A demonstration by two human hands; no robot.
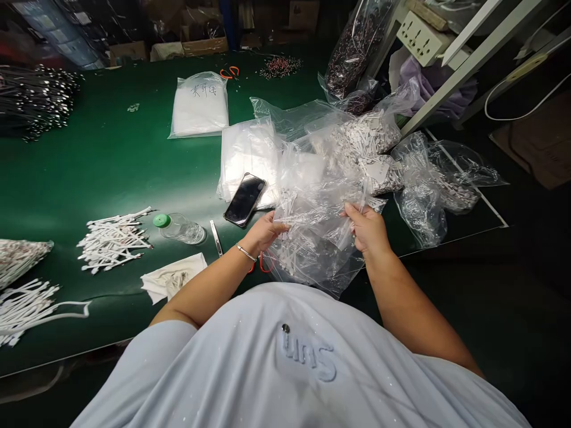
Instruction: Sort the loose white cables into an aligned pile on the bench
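From my end of the feed I can pick out a short row of dark handwritten Chinese characters across the flat plastic packet [199, 113] on the surface [107, 154], the first looking like 米 and the last like 线, while the one between is too unclear for me to read. On the chest of the pale shirt [223, 362], raised letters stand upside down to my view and seem to spell "Sun", perhaps with one more stroke beside the dark stud [286, 328]. A pale label [379, 171] on a bag shows marks too small for me to read.
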